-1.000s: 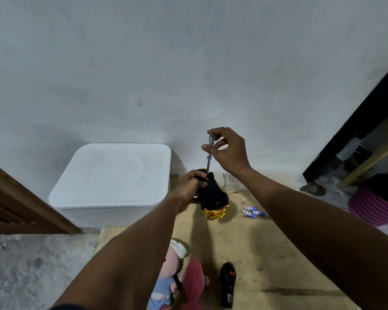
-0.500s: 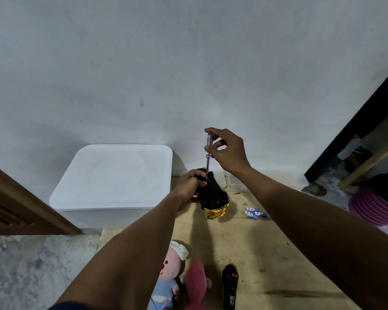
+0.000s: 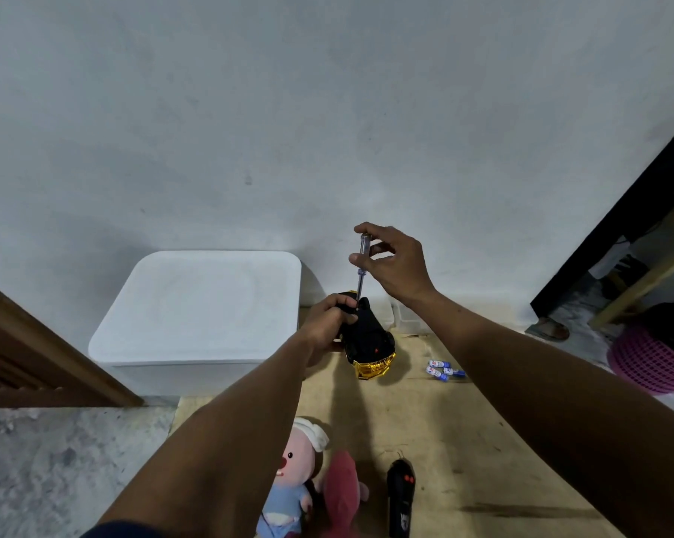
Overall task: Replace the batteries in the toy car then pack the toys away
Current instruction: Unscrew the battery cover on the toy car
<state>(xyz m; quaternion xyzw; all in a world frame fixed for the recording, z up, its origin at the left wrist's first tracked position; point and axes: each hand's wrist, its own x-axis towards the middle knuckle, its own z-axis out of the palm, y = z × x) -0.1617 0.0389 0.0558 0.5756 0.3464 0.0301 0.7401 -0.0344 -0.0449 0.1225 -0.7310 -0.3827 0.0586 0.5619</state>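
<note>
A black and gold toy car (image 3: 370, 343) is tipped up on end above the plywood board (image 3: 463, 440), with its gold end pointing down. My left hand (image 3: 329, 320) grips its upper end. My right hand (image 3: 391, 262) pinches the clear handle of a screwdriver (image 3: 361, 266), whose shaft points down into the car's top. Small blue and white batteries (image 3: 442, 370) lie on the board to the right of the car. A black remote control (image 3: 401, 495) lies near the bottom, beside a pink-faced plush doll (image 3: 294, 479) and a red plush toy (image 3: 343, 495).
A white lidded storage box (image 3: 199, 304) stands against the wall to the left. A brown wooden frame (image 3: 36, 363) runs along the far left. A pink mesh basket (image 3: 653, 359), a sandal (image 3: 549, 330) and dark furniture (image 3: 615, 223) are at the right. A small clear container (image 3: 409, 320) sits by the wall.
My right hand's fingers have shifted slightly on the screwdriver handle. The left hand and the car have stayed where they were.
</note>
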